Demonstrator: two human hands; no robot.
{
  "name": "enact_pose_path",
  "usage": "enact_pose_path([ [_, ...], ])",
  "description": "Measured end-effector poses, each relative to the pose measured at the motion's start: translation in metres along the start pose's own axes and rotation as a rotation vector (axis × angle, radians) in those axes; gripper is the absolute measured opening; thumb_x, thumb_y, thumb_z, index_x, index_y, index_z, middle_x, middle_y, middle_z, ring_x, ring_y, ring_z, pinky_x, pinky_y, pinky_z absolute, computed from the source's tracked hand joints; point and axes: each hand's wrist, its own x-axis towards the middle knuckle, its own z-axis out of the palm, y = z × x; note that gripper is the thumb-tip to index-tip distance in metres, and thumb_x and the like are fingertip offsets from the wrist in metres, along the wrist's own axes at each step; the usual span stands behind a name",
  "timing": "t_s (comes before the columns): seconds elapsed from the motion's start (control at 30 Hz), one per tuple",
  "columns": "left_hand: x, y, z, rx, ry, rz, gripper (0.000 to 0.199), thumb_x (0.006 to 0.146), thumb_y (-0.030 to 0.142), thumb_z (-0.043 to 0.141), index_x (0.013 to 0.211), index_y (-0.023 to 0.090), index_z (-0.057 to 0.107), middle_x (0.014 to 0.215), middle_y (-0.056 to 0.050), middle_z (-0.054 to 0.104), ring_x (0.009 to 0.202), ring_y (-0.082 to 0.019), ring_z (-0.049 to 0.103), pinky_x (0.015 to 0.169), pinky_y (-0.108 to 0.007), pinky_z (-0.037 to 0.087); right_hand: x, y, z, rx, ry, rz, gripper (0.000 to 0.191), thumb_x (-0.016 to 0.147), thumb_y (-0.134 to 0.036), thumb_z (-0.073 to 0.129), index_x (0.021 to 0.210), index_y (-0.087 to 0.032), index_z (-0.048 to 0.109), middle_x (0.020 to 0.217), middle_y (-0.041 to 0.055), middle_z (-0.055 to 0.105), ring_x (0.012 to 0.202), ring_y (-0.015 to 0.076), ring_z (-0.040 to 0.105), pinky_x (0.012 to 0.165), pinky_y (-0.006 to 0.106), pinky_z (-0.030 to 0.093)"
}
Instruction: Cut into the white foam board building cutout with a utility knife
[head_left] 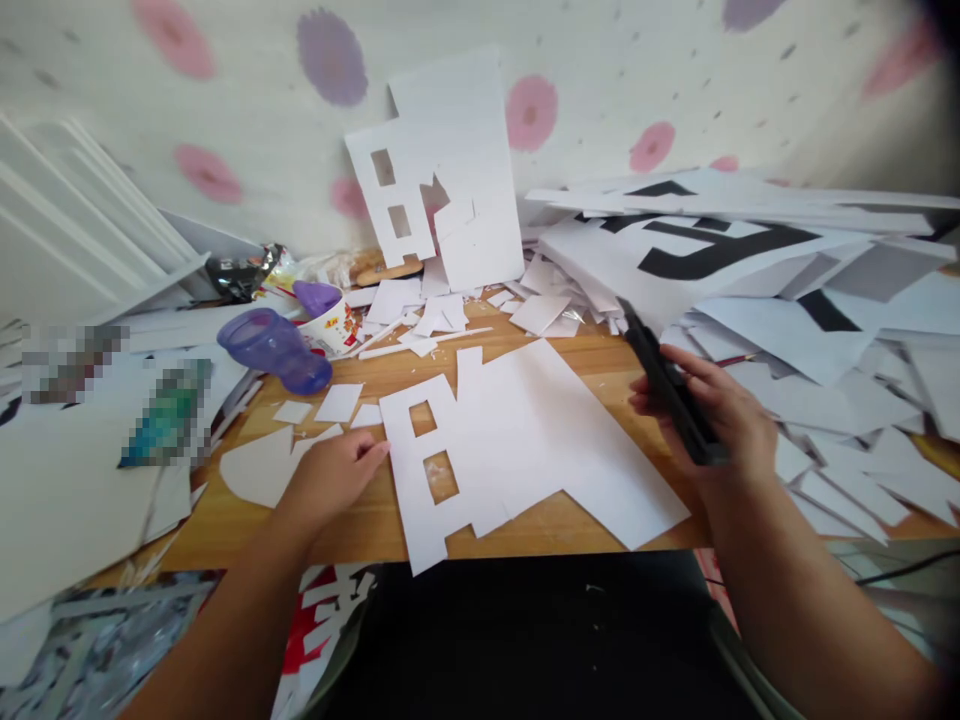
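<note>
My right hand [724,415] grips a black utility knife [671,395], raised above the right part of the table with its tip toward the far left. Before me lies a white sheet [517,430] with stepped edges and two square cut-outs near its left side. My left hand [341,470] is beside that sheet's left edge, fingers curled and thumb tip at the edge; its fingertips are hidden. Under and beside this hand are a rounded white offcut [259,465] and a few small white squares [340,402]. A similar cut sheet [480,200] leans upright against the wall.
A purple translucent cup [274,350] lies tipped near a patterned paper tub [334,325]. White scraps [427,310] cover the back. Large sheets with black print [712,250] are piled at right. White boards [75,500] lie at left. The wooden table [525,525] ends close to my body.
</note>
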Motion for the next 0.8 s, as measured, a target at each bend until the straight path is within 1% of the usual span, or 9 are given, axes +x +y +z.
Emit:
enact_pose_path([
  [0.1, 0.007, 0.010, 0.004, 0.103, 0.032, 0.171, 0.013, 0.067, 0.024, 0.078, 0.060, 0.025, 0.067, 0.061, 0.000, 0.060, 0.064, -0.021, 0.057, 0.063, -0.026, 0.043, 0.007, 0.004, -0.010, 0.055, 0.004, -0.012, 0.039, 0.082, -0.025, 0.053, 0.120, -0.024, 0.062, 0.086, 0.0094, 0.070, 0.078, 0.0241, 0.069, 0.072, 0.043, 0.054],
  [0.17, 0.013, 0.020, 0.014, 0.136, -0.027, 0.281, 0.007, 0.068, 0.028, 0.078, 0.074, 0.027, 0.073, 0.081, -0.004, 0.069, 0.090, -0.027, 0.062, 0.085, -0.031, 0.045, 0.013, 0.006, -0.015, 0.095, 0.013, -0.001, 0.037, 0.083, -0.021, 0.050, 0.117, -0.028, 0.064, 0.089, 0.0085, 0.068, 0.081, 0.0218, 0.067, 0.070, 0.039, 0.052],
  [0.23, 0.021, 0.029, 0.027, 0.153, -0.156, 0.387, 0.024, 0.065, 0.030, 0.082, 0.088, 0.029, 0.076, 0.108, -0.004, 0.072, 0.114, -0.030, 0.058, 0.104, -0.036, 0.037, 0.017, 0.006, -0.016, 0.121, 0.042, 0.035, 0.033, 0.085, -0.022, 0.049, 0.112, -0.029, 0.066, 0.085, 0.0071, 0.066, 0.078, 0.0196, 0.064, 0.066, 0.035, 0.050],
  [0.3, 0.033, 0.035, 0.040, 0.226, -0.337, 0.536, 0.046, 0.063, 0.032, 0.085, 0.107, 0.030, 0.073, 0.136, -0.004, 0.061, 0.136, -0.032, 0.044, 0.116, -0.042, 0.023, 0.015, 0.004, -0.012, 0.127, 0.093, 0.076, 0.028, 0.087, -0.026, 0.050, 0.108, -0.029, 0.068, 0.080, 0.0058, 0.062, 0.074, 0.0182, 0.061, 0.063, 0.033, 0.048],
  [0.43, 0.058, 0.036, 0.052, 0.393, -0.526, 0.654, 0.064, 0.060, 0.035, 0.088, 0.120, 0.029, 0.067, 0.149, -0.007, 0.049, 0.146, -0.035, 0.029, 0.120, -0.049, 0.011, -0.007, -0.010, 0.004, 0.112, 0.211, 0.057, 0.027, 0.078, -0.026, 0.066, 0.103, -0.038, 0.070, 0.076, 0.0021, 0.054, 0.070, 0.0150, 0.056, 0.056, 0.027, 0.042],
  [0.53, 0.073, 0.029, 0.052, 0.450, -0.517, 0.639, 0.063, 0.066, 0.037, 0.085, 0.125, 0.026, 0.065, 0.149, -0.011, 0.048, 0.142, -0.037, 0.036, 0.119, -0.049, 0.018, -0.025, -0.024, 0.015, 0.013, 0.206, -0.040, 0.043, 0.062, -0.028, 0.079, 0.103, -0.039, 0.072, 0.070, -0.0005, 0.040, 0.060, 0.0130, 0.043, 0.050, 0.026, 0.037],
  [0.63, 0.077, 0.023, 0.049, 0.517, -0.490, 0.640, 0.071, 0.071, 0.046, 0.081, 0.135, 0.026, 0.057, 0.156, -0.013, 0.038, 0.146, -0.038, 0.027, 0.118, -0.056, 0.013, -0.028, -0.032, 0.024, 0.078, 0.137, -0.084, 0.048, 0.047, -0.039, 0.089, 0.092, -0.031, 0.075, 0.059, -0.0051, 0.035, 0.052, 0.0099, 0.032, 0.047, 0.024, 0.039],
  [0.7, 0.077, 0.021, 0.048, 0.654, -0.450, 0.620, 0.077, 0.077, 0.054, 0.075, 0.143, 0.027, 0.047, 0.160, -0.015, 0.028, 0.148, -0.038, 0.018, 0.116, -0.062, 0.008, -0.022, -0.031, 0.032, 0.164, 0.149, -0.125, 0.044, 0.041, -0.043, 0.092, 0.078, -0.027, 0.073, 0.048, -0.0081, 0.037, 0.046, 0.0081, 0.032, 0.048, 0.023, 0.043],
  [0.8, 0.075, 0.022, 0.047, 0.796, -0.420, 0.555, 0.082, 0.080, 0.063, 0.066, 0.148, 0.026, 0.040, 0.162, -0.016, 0.020, 0.149, -0.040, 0.012, 0.114, -0.064, 0.015, -0.011, -0.022, 0.051, 0.182, 0.245, -0.136, 0.033, 0.048, -0.045, 0.088, 0.065, -0.023, 0.070, 0.043, -0.0069, 0.050, 0.039, 0.0091, 0.041, 0.048, 0.027, 0.050],
])
